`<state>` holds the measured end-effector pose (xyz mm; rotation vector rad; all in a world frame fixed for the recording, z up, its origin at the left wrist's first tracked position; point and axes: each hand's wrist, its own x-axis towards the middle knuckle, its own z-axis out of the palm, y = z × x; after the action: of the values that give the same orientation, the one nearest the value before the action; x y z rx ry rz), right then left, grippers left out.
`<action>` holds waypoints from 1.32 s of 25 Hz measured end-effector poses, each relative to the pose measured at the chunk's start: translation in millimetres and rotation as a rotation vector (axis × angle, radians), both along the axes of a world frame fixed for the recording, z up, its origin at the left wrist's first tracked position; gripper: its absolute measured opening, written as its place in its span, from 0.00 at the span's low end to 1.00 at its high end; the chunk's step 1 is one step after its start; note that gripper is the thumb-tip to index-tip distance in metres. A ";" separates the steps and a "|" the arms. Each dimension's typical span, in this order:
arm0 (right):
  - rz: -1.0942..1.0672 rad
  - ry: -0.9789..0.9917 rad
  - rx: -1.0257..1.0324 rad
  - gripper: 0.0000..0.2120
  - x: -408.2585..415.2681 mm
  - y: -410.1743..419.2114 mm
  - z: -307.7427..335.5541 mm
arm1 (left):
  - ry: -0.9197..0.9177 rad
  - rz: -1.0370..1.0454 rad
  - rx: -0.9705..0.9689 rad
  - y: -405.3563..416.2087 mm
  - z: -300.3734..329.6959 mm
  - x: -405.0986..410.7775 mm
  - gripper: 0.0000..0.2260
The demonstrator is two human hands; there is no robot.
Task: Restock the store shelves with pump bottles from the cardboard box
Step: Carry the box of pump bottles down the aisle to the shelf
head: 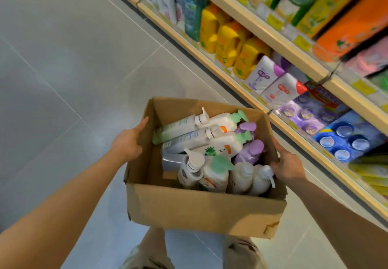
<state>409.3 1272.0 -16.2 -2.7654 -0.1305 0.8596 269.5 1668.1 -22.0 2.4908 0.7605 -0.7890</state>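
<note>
My left hand [128, 142] presses flat against the left wall of the cardboard box [201, 210], fingers straight along the rim; my right hand [288, 163] curls over the right rim, thumb inside. The box hangs at centre frame, above the floor [63, 69], full of pump bottles [212, 149] lying and standing jumbled. To carry it well I judge I should squeeze evenly from both sides and keep it level, since the bottles could shift. Both forearms reach in from the lower corners, elbows wide. The shelves [262, 29] run along the upper right, well stocked.
</note>
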 end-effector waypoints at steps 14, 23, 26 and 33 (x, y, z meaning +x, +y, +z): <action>-0.103 0.008 0.080 0.36 75.0 296.1 -27.4 | -0.014 -0.051 0.015 305.8 -23.1 94.8 0.41; -0.038 -0.034 0.060 0.37 134.8 465.9 -22.8 | -0.007 -0.038 0.042 475.4 -16.8 157.5 0.41; -0.098 -0.041 0.082 0.37 143.0 522.7 -13.6 | 0.016 -0.061 0.004 535.9 -14.9 181.6 0.41; -0.308 -0.077 0.126 0.36 133.4 632.0 -24.8 | 0.020 -0.263 0.026 652.0 -21.9 262.0 0.41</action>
<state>542.6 1904.0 -41.0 -2.6069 0.2156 0.6420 531.5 2320.1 -44.0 2.6440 0.4567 -0.8982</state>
